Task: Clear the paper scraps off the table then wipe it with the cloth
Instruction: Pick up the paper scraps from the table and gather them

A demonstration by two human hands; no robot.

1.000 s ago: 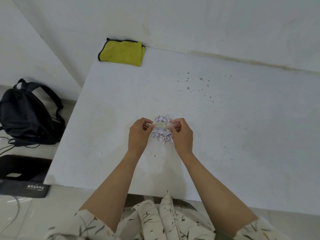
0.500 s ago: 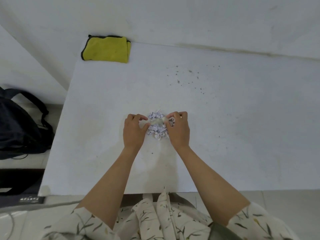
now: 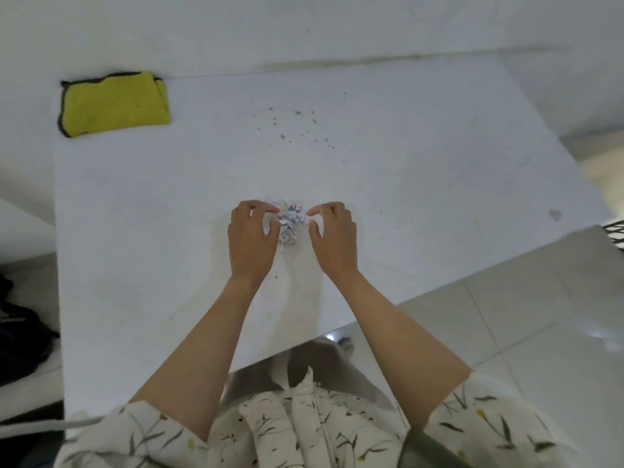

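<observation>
Paper scraps (image 3: 287, 220) sit heaped in 1 small pile on the white table (image 3: 439, 204), directly between the 2 hands. The left hand (image 3: 250, 238) has its fingers curled, fingertips pinching the pile's left edge; the right hand (image 3: 335, 236) is curled too, thumb and forefinger pinching a scrap at the pile's right edge. The heap runs slightly longer from the far side toward the person than across, with no clear pointing end. No container shows in view. Far beyond the left hand and well apart from it, a folded yellow cloth (image 3: 114, 104) with a dark border lies at the table's far corner. Dark specks (image 3: 297, 126) dot the surface beyond the grip. The table stands against a white wall (image 3: 304, 25), on pale floor tiles (image 3: 540, 315).
</observation>
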